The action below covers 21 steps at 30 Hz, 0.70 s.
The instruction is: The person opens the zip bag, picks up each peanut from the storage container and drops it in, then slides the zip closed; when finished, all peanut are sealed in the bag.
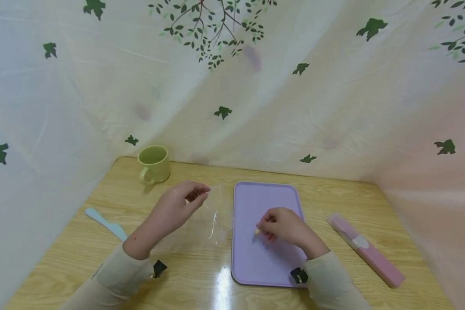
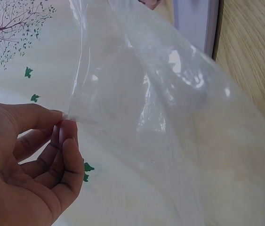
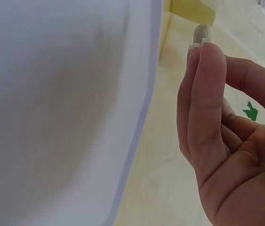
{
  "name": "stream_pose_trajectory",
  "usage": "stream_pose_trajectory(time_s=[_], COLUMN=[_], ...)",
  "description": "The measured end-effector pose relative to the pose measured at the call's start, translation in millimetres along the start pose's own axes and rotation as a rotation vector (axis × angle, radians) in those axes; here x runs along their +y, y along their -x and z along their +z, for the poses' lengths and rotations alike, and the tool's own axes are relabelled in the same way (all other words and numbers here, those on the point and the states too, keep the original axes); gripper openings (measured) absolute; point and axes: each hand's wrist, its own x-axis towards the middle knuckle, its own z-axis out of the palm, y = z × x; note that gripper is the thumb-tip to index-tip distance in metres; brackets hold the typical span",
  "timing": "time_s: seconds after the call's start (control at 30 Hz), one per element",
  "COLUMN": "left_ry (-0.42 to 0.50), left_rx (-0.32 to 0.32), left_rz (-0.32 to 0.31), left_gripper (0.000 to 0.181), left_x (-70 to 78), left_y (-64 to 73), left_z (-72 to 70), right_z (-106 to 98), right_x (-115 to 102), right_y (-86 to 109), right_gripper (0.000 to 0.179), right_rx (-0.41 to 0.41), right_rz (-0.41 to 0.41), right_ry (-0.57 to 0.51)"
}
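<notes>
With thumb and forefinger, my left hand (image 1: 178,204) pinches the edge of a clear plastic bag (image 1: 215,219). The bag hangs to the right of that hand and spreads wide across the left wrist view, where my left fingertips (image 2: 66,123) grip its corner. Over the lilac tray (image 1: 265,196), my right hand (image 1: 284,226) pinches a small, pale, oval, nut-like piece (image 3: 201,34) at its fingertips. In the head view this piece shows as a cream speck just left of the fingers. Its exact kind I cannot tell.
A green mug (image 1: 155,163) stands at the back left of the wooden table (image 1: 186,275). A light blue plastic knife (image 1: 106,223) lies beside my left forearm. At the right rests a long pink case (image 1: 366,249). A leaf-patterned curtain (image 1: 255,129) closes off the back and sides.
</notes>
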Motion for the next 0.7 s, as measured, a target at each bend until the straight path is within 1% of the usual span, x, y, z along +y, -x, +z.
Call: stream_pose_trajectory(time_s=[0.23, 0.53, 0.7], left_ry=[0.002, 0.008, 0.007], left_rx=[-0.007, -0.005, -0.005], left_rz=[0.001, 0.007, 0.001], left_gripper=[0.018, 0.018, 0.019], left_x=[-1.5, -1.3, -1.3], left_y=[-2.5, -2.5, -2.0], left_z=[-0.1, 0.2, 0.5], right_z=[-4, -6, -5], right_x=[-7, -28, -36], right_y=[-1.6, 2.5, 1.1], right_gripper=[0.019, 0.018, 0.016], right_rx=[0.028, 0.062, 0.082], right_rz=[-0.014, -0.034, -0.038], right_ry=[-0.031, -0.051, -0.061])
